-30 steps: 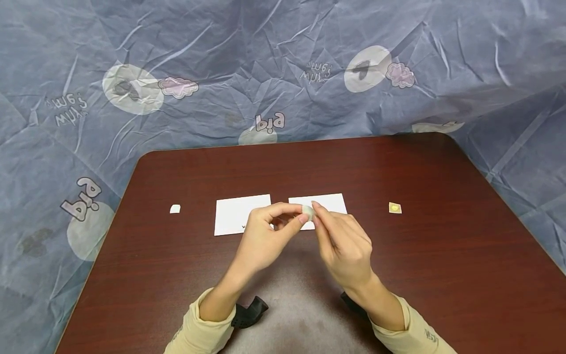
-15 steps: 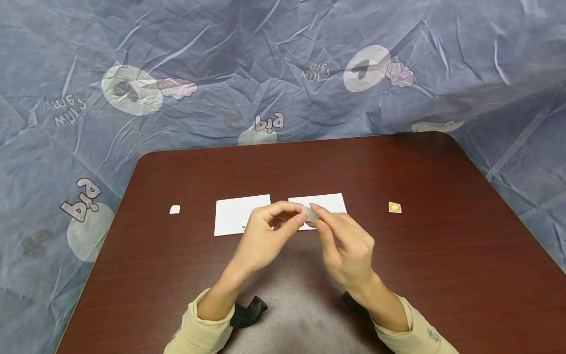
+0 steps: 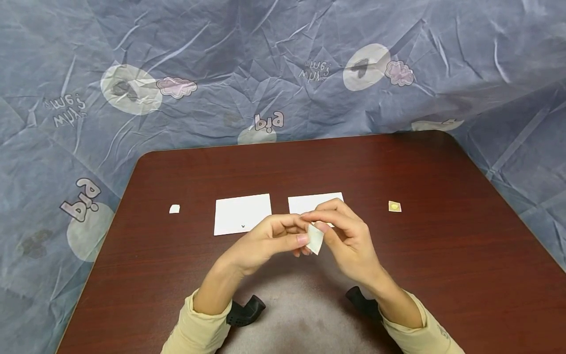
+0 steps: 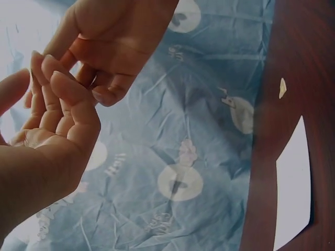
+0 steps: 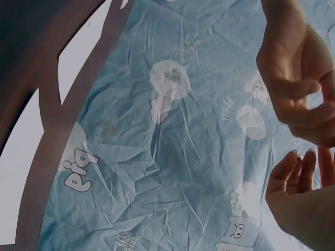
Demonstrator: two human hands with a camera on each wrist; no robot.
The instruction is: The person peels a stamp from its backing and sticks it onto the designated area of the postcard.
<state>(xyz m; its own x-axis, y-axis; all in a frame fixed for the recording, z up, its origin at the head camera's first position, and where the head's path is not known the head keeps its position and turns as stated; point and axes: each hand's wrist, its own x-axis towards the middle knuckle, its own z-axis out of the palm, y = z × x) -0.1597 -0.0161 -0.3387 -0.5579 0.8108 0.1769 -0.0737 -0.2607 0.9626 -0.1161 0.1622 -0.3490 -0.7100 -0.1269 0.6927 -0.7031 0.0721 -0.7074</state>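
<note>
In the head view a small square of pale, whitish paper or sticker [image 3: 315,239] is held up between the two hands, over the table. My left hand [image 3: 265,242] pinches its left edge, thumb in front and fingers behind. At its top corner, the right hand [image 3: 349,241] has its thumb and fingertips on the piece. The fingertips of both hands nearly meet there. Both wrist views show the left hand [image 4: 57,130] and right hand [image 5: 303,198] close together with bent fingers; the pale piece is hard to make out in them.
Two white cards [image 3: 242,214] [image 3: 311,202] lie on the brown table [image 3: 442,255], the right one partly covered by my right hand. A small white piece [image 3: 174,209] lies far left; a small square with a yellow round mark [image 3: 395,206] lies right. Patterned blue cloth [image 3: 221,73] hangs behind.
Both hands have come down and nearer. The pale piece has turned its broad face into view, and the right hand's grip has shifted to its top corner.
</note>
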